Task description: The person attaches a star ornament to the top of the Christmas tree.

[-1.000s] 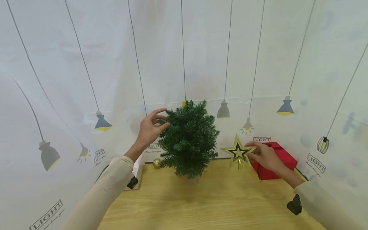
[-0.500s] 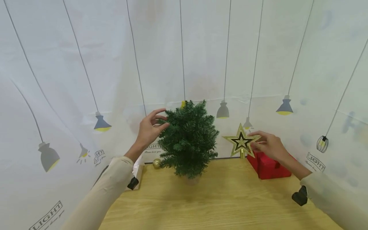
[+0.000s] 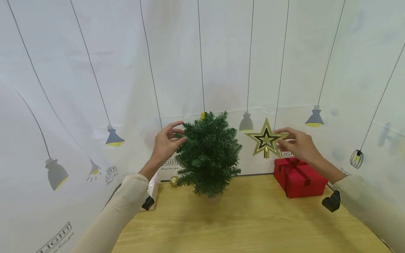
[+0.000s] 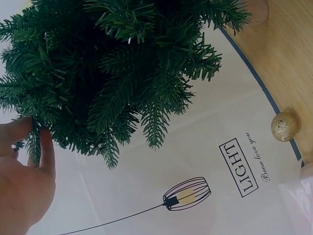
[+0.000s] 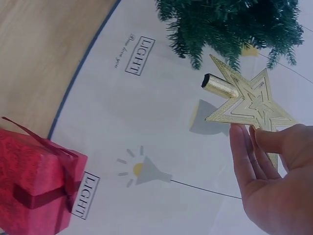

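Observation:
A small green artificial Christmas tree [image 3: 209, 154] stands upright on the wooden table, its base mostly hidden under the branches. At its upper left side, my left hand [image 3: 166, 140] pinches a branch tip [image 4: 33, 142] between thumb and fingers. My right hand [image 3: 297, 142] holds a gold star tree topper [image 3: 267, 137] by its right-hand points, thumb in front and fingers behind. The star is upright in the air to the right of the tree, its short hollow socket [image 5: 220, 85] pointing down toward the table.
A red gift box [image 3: 300, 179] with a dark ribbon sits at the table's back right, below my right hand. Left of the tree lies a gold glitter ball [image 3: 174, 181]. A pale box [image 3: 153, 195] is partly hidden by my left sleeve. Printed cloth walls enclose the table [image 3: 221, 228].
My right hand has raised the star from near table level to about the tree's mid-height, uncovering the red box. My left hand stays in place at the tree.

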Available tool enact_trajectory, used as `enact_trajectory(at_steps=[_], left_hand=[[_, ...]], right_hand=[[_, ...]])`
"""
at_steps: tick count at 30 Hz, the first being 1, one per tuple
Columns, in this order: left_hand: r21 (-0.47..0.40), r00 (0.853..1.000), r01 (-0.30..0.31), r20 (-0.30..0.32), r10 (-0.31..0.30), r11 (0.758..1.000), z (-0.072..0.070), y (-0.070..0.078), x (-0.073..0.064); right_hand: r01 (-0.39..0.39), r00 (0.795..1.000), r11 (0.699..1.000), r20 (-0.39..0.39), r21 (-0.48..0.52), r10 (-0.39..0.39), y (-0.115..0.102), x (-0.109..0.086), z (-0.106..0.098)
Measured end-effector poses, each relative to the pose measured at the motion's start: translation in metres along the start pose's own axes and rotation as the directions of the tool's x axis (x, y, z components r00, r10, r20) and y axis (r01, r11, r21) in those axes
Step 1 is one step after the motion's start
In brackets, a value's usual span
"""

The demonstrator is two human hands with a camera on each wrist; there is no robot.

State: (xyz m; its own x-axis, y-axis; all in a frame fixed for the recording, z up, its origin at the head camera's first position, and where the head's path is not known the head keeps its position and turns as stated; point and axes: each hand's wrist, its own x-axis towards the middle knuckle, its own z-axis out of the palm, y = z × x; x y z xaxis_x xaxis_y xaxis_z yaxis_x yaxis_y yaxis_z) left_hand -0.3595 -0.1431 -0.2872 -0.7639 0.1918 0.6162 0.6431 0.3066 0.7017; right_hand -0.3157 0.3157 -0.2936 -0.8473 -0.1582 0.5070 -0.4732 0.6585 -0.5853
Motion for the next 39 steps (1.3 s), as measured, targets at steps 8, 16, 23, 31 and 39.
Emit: enact_trajectory(at_steps=[8, 16, 23, 31, 39], left_hand=[[0.025, 1.0, -0.004, -0.01, 0.004, 1.0, -0.001, -0.003, -0.002], [0.029, 1.0, -0.008, -0.011, 0.009, 1.0, -0.001, -0.001, -0.001], [0.034, 1.0, -0.001, -0.016, 0.001, 0.999, -0.001, -0.001, 0.0], [0.037, 1.0, -0.016, -0.01, 0.016, 0.999, 0.003, -0.001, 0.001], [0.007, 1.0, 0.008, -0.003, -0.008, 1.0, 0.006, 0.001, -0.002]], right_hand=[[0.035, 0.998, 0.999, -0.05, 0.02, -0.034, -0.025, 0.028, -0.011], [0.047, 0.992, 0.997, -0.12, 0.054, -0.041, -0.056, 0.057, -0.019], [0.059, 0.991, 0.992, -0.127, 0.111, -0.045, -0.08, 0.079, -0.013], [0.086, 0.989, 0.978, -0.138, 0.189, -0.06, -0.101, 0.096, -0.005], [0.087, 0.989, 0.972, -0.132, 0.219, -0.059, -0.114, 0.104, 0.008]])
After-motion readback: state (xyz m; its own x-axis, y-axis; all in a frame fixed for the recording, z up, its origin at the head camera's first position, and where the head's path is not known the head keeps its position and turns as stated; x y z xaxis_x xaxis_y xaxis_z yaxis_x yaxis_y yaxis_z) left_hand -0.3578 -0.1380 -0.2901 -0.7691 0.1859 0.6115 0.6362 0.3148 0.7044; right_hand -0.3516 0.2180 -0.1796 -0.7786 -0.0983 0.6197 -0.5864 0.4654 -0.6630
